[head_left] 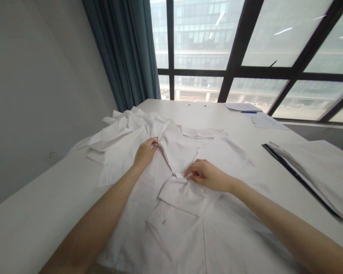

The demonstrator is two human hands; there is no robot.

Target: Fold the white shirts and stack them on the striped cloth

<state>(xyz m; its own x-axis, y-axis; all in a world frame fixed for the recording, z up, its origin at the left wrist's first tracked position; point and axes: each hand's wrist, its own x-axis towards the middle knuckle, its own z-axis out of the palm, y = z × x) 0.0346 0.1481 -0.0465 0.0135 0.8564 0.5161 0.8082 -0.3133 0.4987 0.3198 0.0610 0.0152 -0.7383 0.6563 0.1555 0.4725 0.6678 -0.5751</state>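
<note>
A white garment [177, 213] with a collar and pockets lies spread on the white table [31, 213]. My left hand [145, 153] pinches the edge of its left lapel near the collar, fingers closed on the cloth. My right hand [207, 174] pinches the fabric at the lower tip of the lapel, just above a folded pocket flap [174, 192]. One sleeve is bunched up at the far left [117, 131].
A stack of folded white cloth on a dark board [317, 167] lies at the right. Papers and a blue pen [248, 112] sit at the table's far end by the window. A teal curtain [125, 53] hangs in the left corner.
</note>
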